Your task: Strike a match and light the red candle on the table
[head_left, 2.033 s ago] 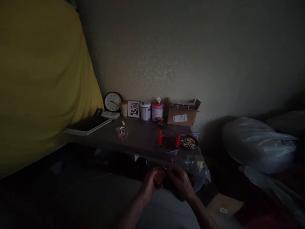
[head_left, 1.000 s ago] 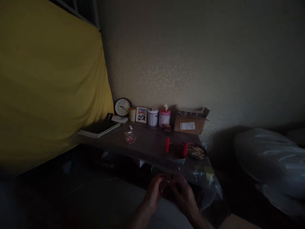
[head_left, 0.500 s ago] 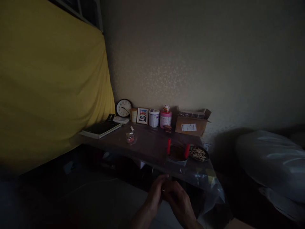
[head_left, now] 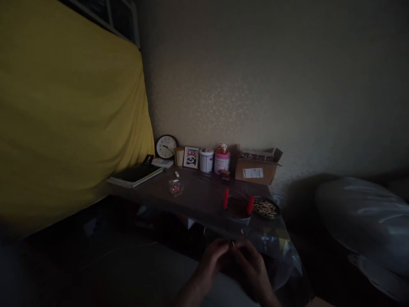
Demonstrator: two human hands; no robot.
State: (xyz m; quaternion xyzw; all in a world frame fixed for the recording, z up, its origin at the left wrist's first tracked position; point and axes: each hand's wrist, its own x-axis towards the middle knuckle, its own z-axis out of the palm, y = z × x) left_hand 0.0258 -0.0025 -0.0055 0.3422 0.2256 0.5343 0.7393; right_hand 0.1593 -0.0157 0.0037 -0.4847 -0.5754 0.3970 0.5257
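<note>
My left hand [head_left: 210,259] and my right hand [head_left: 252,261] are raised in front of the table's near edge, fingertips almost meeting. The right fingers pinch a short, thin, pale stick [head_left: 233,244], of which only a bit shows. My left fingers are curled closed; what they hold is too dark to make out. Just beyond the hands, a round tin [head_left: 240,218] stands on the table with a red candle [head_left: 226,198] at its left and another red candle [head_left: 250,204] at its right. Beside it lies a round dish of pale matchstick-like sticks [head_left: 266,209].
On the plastic-covered table [head_left: 198,194] are a small clear pack [head_left: 175,186], a book [head_left: 137,176], a clock [head_left: 166,146], a panda picture [head_left: 191,157], a white tub [head_left: 206,160], a pink tub [head_left: 222,163] and a cardboard box [head_left: 255,170]. A pale bag [head_left: 361,221] bulges at right.
My hands have turned and shifted slightly right, the right hand most. The pale stick now shows higher, between the fingertips. The things on the table stay put.
</note>
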